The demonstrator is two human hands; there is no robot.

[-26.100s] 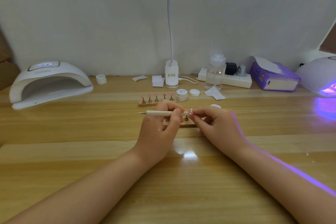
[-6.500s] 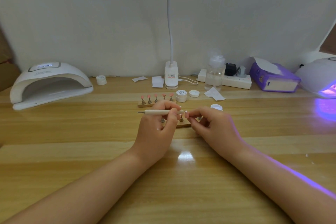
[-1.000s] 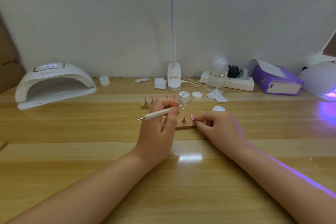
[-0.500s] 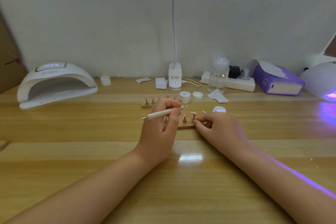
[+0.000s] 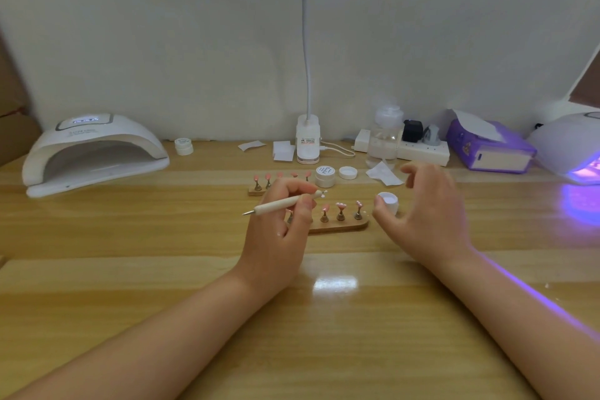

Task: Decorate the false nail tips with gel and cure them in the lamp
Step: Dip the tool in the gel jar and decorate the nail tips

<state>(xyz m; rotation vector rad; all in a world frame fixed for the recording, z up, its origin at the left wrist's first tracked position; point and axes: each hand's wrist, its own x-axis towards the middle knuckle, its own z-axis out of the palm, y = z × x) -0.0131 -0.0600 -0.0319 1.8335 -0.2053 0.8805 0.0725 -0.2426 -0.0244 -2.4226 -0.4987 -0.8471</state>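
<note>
My left hand (image 5: 276, 230) holds a cream dotting pen (image 5: 282, 204), its white-tipped end pointing right. Just behind that hand lies a wooden holder (image 5: 339, 227) with pink false nail tips (image 5: 341, 205) on small stands. A second holder of pink tips (image 5: 259, 187) sits farther back. My right hand (image 5: 425, 214) hovers with loosely curved fingers around a small open white gel jar (image 5: 387, 201), and I cannot tell whether it touches the jar. A white curing lamp (image 5: 91, 153) stands at the far left; another lamp (image 5: 571, 146) at the far right glows purple.
A closed gel jar (image 5: 324, 175) and a loose lid (image 5: 348, 172) stand behind the holders. Along the wall are a desk lamp base (image 5: 307, 143), a clear pump bottle (image 5: 384, 140), a power strip (image 5: 422, 148), a purple tissue box (image 5: 490, 148), paper wipes (image 5: 383, 174) and another small jar (image 5: 183, 146).
My right hand let go of the nail tip on the near holder, lifted and moved right to the open gel jar. The left hand stayed put with the pen.
</note>
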